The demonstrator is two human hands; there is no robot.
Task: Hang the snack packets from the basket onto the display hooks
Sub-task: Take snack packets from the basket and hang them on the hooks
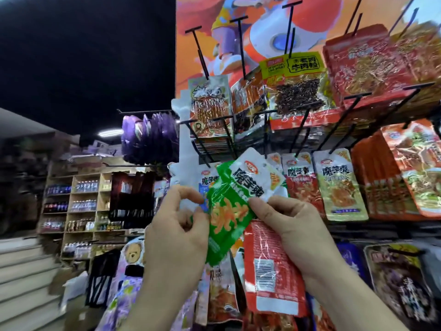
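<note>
I hold a green snack packet (228,211) tilted in front of the display rack. My left hand (176,237) pinches its left edge and my right hand (288,230) grips its right side. The right hand also holds a red packet (269,271) that hangs below it with its barcode side facing me. The green packet's white top with the hang hole (253,161) points up toward a black hook (229,137) just above it. The middle row holds similar packets (338,185) on hooks. The basket is not in view.
Black T-ended hooks (241,41) stick out of the orange panel above, some bare, some with packets (296,84). Red packets (381,182) crowd the right side. More packets (403,280) hang lower right. Store shelves with bottles (81,204) stand far left.
</note>
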